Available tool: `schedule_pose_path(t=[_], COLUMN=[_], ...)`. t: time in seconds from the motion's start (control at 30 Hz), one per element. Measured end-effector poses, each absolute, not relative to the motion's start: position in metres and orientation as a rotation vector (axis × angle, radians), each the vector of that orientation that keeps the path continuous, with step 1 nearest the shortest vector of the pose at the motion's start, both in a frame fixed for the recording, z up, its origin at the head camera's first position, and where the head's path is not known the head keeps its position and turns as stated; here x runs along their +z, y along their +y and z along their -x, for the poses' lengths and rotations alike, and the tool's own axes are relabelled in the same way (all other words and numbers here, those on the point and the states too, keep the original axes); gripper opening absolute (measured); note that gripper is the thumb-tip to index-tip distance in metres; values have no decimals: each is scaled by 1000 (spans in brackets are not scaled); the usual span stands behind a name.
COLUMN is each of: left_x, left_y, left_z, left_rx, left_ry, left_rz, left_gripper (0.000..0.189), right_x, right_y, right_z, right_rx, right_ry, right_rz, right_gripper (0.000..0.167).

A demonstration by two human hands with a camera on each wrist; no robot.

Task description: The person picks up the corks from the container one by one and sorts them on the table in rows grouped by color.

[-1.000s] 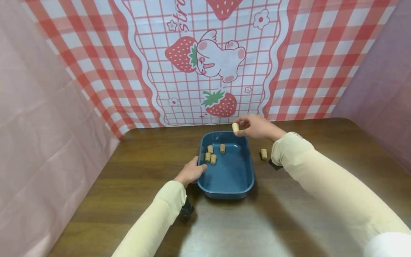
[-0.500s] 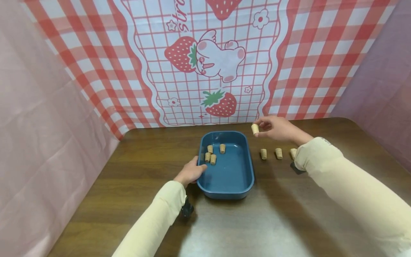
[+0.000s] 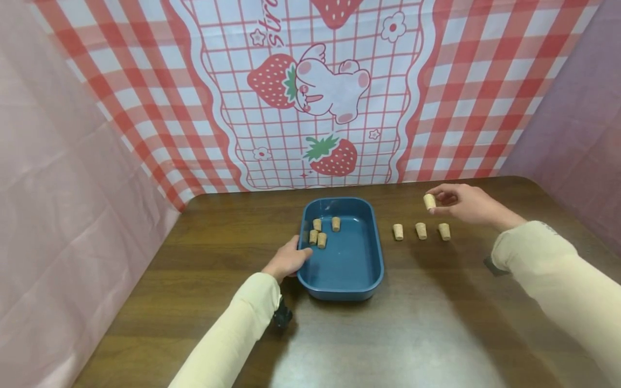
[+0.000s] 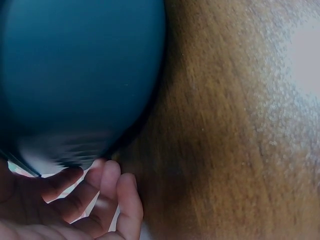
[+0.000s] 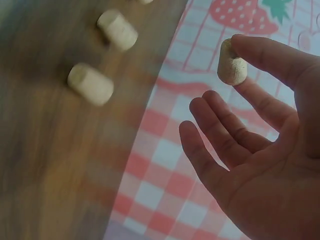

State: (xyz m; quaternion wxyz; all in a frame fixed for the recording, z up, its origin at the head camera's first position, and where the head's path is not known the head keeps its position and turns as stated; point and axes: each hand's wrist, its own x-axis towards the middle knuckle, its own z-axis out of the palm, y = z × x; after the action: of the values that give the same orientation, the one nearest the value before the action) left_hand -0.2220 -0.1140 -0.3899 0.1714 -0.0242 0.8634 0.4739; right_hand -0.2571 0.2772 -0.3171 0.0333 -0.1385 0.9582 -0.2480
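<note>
A: Cork [image 5: 233, 69], tapered, grainy: location?
B: Aloft over table [image 3: 218, 231], near three corks [image 3: 421, 231] in a row.
A: Right hand [image 3: 466, 204]?
B: Pinching it, thumb and fingertip; a light, steady pinch should suit setting it down upright.
A: Left hand [image 3: 287, 260]?
B: Gripping the tray [image 3: 346, 267] by its side: blue, glossy, round-cornered, four corks [image 3: 322, 241] inside.

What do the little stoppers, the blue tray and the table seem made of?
Stoppers: probably cork, matte, judging by the speckled tan surface. Blue tray: glossy, with bright reflections; coated metal or plastic, I can't tell. Table: wood or wood-look laminate, slightly shiny, with streaky brown grain and glare.
</note>
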Motion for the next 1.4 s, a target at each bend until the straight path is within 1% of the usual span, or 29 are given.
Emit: schedule_pose_path(t=[0.2,0.63,0.9,1.4], left_x=[-390,-391,-392,-391], left_y=[-115,-115,-115,-113], left_z=[222,222,221,223], left_rx=[1352,1359,1373,1365], left_ry=[2442,2441,2434,2432], left_rz=[73,92,85,87], left_gripper=[54,54,54,55], right_x=[-325,-351,-368,-387], right_y=[305,344,358,371], right_z=[254,243,238,241], right_rx=[-724,-715,-682,-690], right_ry=[2989,2943,2920,2953], right_rz=[414,351,313,314], right_gripper=[46,50,53,51])
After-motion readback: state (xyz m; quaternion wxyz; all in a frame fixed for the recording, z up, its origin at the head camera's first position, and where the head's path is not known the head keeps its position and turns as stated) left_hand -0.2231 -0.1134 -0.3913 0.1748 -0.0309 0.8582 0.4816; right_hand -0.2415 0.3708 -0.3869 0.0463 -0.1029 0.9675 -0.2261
